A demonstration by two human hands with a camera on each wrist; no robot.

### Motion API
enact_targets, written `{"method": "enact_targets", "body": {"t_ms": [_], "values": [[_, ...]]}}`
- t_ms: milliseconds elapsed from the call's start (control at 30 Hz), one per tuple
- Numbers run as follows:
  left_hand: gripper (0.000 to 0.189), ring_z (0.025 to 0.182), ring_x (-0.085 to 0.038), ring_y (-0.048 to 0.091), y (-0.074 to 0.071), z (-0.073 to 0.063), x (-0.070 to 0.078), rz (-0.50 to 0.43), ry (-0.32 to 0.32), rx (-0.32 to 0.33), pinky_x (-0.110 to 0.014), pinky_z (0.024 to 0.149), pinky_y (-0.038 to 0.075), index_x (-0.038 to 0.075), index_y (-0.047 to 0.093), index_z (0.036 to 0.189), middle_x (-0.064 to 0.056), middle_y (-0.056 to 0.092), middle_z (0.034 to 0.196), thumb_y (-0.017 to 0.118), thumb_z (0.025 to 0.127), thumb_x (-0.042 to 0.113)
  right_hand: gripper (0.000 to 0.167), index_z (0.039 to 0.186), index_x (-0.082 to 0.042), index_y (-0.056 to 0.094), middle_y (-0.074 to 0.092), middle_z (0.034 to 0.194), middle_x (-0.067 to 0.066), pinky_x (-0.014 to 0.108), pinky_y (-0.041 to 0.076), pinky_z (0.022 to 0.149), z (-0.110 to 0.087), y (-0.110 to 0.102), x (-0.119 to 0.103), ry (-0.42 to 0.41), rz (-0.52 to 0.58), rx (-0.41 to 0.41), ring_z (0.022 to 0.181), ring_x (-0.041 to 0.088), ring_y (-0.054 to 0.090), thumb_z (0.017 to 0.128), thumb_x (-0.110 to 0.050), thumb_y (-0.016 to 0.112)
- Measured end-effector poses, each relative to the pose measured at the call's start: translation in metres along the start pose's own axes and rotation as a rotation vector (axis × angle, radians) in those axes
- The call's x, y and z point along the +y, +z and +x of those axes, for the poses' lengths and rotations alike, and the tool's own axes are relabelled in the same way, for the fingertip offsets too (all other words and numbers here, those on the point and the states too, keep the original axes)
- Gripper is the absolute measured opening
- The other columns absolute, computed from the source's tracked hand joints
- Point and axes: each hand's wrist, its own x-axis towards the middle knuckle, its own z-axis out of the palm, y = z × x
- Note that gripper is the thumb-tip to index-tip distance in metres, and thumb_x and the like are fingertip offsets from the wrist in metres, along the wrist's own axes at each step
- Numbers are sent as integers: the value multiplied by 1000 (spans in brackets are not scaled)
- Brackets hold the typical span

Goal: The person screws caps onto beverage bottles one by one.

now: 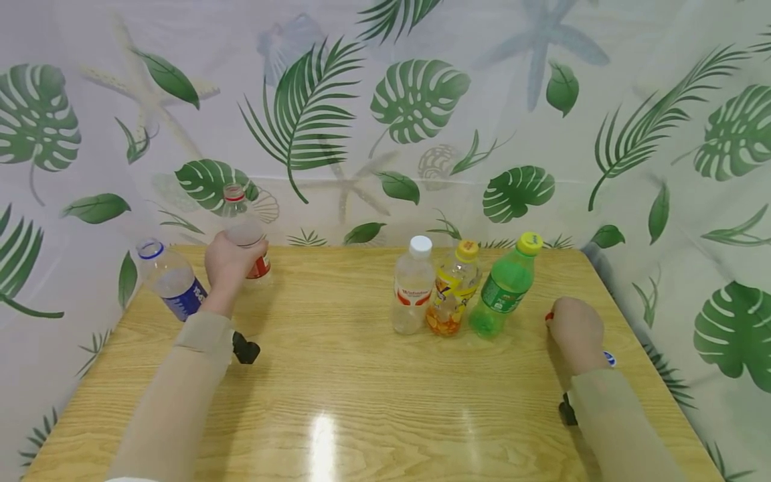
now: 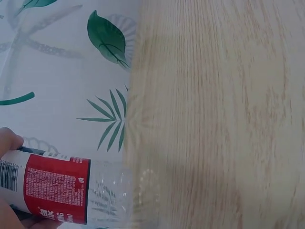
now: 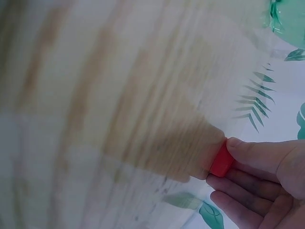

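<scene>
Gripping the uncapped red-labelled bottle (image 2: pixel 57 188) at far left, the curled left hand (image 1: pixel 227 268) had best squeeze gently, while the right hand (image 1: pixel 577 331) pinches a red cap (image 3: pixel 221 160) at right.

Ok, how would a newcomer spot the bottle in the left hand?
Find the wooden table, then its far left corner, where the left hand grips a clear bottle. Its red label and red neck ring set it apart from the blue-labelled bottle beside it.
</scene>
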Motion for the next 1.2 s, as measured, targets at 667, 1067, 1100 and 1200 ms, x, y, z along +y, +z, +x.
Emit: {"method": "enact_targets", "body": {"t_ms": [667,1067,1100,1200], "values": [[67,120,-38,66,-11,-24,47,32,154,-101,-55,102,58,2,61,138,-20,69,135,79,88,42,18,76,0,69,71,83,23,52,56,64,0,-1,1,-1,5,-19,75,39,69,94,-5,68],[64,112,-39,70,-8,-52,72,6,301,-167,-52,89,60,-1,63,132,-23,73,126,82,87,38,20,74,-1,68,71,81,22,50,55,61,2,0,3,-7,5,-15,73,38,67,93,-5,67],[62,111,-38,70,-7,-54,73,4,310,-174,-52,88,60,-1,63,132,-22,73,125,82,87,38,19,74,-1,68,71,81,22,50,55,61,2,0,3,-7,6,-18,73,37,68,93,-5,67],[58,107,-37,70,-5,-60,77,-5,331,-193,-49,84,60,1,63,129,-20,74,122,83,86,35,17,77,1,71,72,84,23,51,57,63,1,0,2,-9,9,-27,75,39,69,93,-5,69]]}}
